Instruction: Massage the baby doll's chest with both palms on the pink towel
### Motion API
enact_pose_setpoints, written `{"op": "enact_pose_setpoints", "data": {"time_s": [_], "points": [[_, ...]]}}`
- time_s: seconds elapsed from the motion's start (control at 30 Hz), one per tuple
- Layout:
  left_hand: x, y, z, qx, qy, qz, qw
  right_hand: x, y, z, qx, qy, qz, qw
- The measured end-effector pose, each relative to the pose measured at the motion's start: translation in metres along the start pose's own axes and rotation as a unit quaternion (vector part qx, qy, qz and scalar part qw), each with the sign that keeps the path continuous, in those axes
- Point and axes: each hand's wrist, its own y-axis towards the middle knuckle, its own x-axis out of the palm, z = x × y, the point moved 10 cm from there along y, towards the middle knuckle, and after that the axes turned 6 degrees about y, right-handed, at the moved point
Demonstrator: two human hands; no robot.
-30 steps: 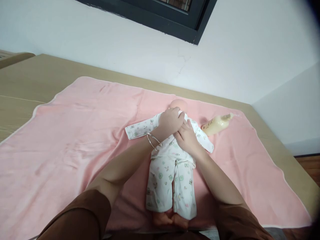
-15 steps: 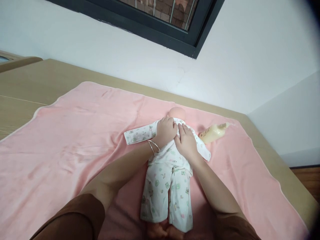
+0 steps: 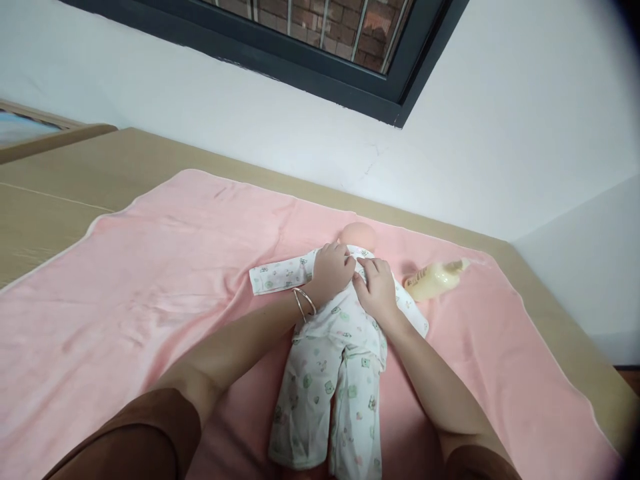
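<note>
- Change noted: both hands kept at the doll's [image 3: 345,333] neckline as a second ago, fingers now curled tighter; work judged confined to the collar
- Left hand [image 3: 333,270], bangle [image 3: 303,303] at wrist, and right hand [image 3: 375,290]: set side by side on the chest, fingers bent onto cloth; a pinch cannot be confirmed
- Doll: laid mid-blanket [image 3: 150,280], smooth bald head, soft white printed suit
- Blanket: pink, plush, creased; cream bottle [image 3: 435,280] lying near

Matt cloth suit [image 3: 340,347]; bottle [image 3: 434,280] perhaps glossy plastic.
</note>
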Motion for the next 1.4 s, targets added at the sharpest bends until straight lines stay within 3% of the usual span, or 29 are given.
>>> {"op": "enact_pose_setpoints", "data": {"time_s": [0.13, 0.23, 0.37, 0.5, 0.63, 0.7, 0.83, 0.93, 1.03, 1.13, 1.2, 1.3, 1.4], "points": [[0.000, 0.003, -0.003, -0.004, -0.023, -0.003, 1.000, 0.000, -0.003, 0.002, -0.004, 0.015, -0.001, 1.000], [-0.002, 0.002, -0.007, -0.005, -0.111, 0.020, 0.994, 0.005, -0.006, 0.000, 0.018, -0.016, -0.033, 0.999], [-0.003, -0.003, -0.029, -0.085, -0.292, 0.070, 0.950, 0.012, -0.020, -0.021, 0.043, -0.069, -0.058, 0.995], [0.000, -0.005, -0.039, -0.116, -0.349, 0.084, 0.926, 0.021, -0.028, -0.057, -0.069, -0.062, -0.109, 0.990], [0.000, -0.006, -0.040, -0.120, -0.357, 0.083, 0.923, 0.018, -0.018, -0.050, -0.162, 0.002, -0.150, 0.975], [-0.002, -0.006, -0.037, -0.110, -0.355, 0.080, 0.925, 0.012, -0.009, -0.032, -0.145, 0.026, -0.137, 0.980], [-0.005, -0.007, -0.034, -0.103, -0.349, 0.079, 0.928, 0.004, -0.009, -0.009, -0.021, -0.020, -0.075, 0.997], [-0.004, -0.006, -0.033, -0.095, -0.345, 0.083, 0.930, 0.003, -0.025, -0.029, -0.010, -0.076, -0.048, 0.996], [-0.004, -0.005, -0.033, -0.086, -0.334, 0.082, 0.935, 0.009, -0.034, -0.055, -0.082, -0.074, -0.085, 0.990], [-0.002, -0.002, -0.031, -0.087, -0.308, 0.059, 0.945, 0.013, -0.027, -0.052, -0.110, -0.033, -0.141, 0.983], [-0.001, -0.001, -0.029, -0.088, -0.289, 0.043, 0.952, 0.012, -0.019, -0.040, -0.091, -0.012, -0.151, 0.984], [-0.003, 0.000, -0.026, -0.084, -0.272, 0.034, 0.958, 0.007, -0.015, -0.025, -0.013, -0.020, -0.116, 0.993], [-0.004, 0.000, -0.025, -0.080, -0.271, 0.036, 0.959, 0.005, -0.028, -0.034, 0.040, -0.061, -0.087, 0.994]]}}
